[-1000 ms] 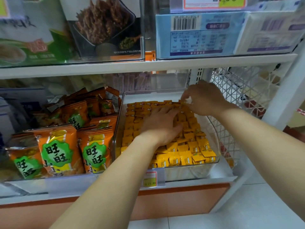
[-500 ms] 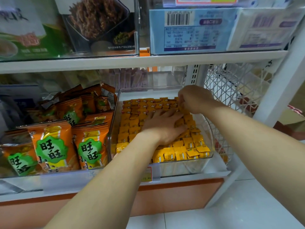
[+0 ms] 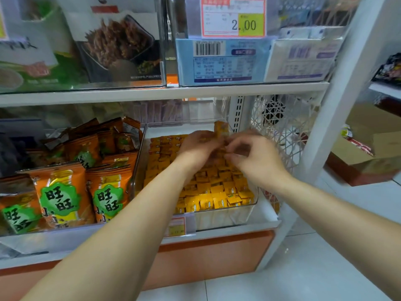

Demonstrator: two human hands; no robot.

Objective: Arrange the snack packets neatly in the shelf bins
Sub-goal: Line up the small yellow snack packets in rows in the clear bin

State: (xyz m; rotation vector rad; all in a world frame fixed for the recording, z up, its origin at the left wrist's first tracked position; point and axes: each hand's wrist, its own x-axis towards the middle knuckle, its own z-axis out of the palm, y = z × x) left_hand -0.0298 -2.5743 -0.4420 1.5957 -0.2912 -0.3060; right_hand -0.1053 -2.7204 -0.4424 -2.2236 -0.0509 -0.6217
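Left hand [image 3: 195,146] fingers pinch a snack packet [image 3: 221,129] above the clear bin [image 3: 230,216] at the shelf's [image 3: 238,228] right end; right hand [image 3: 253,159] fingers curled, hold unclear; advise seating it flat, aligned with rows [image 3: 208,187].

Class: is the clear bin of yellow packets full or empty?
Full: yellow packets cover the clear bin in rows to its front wall.
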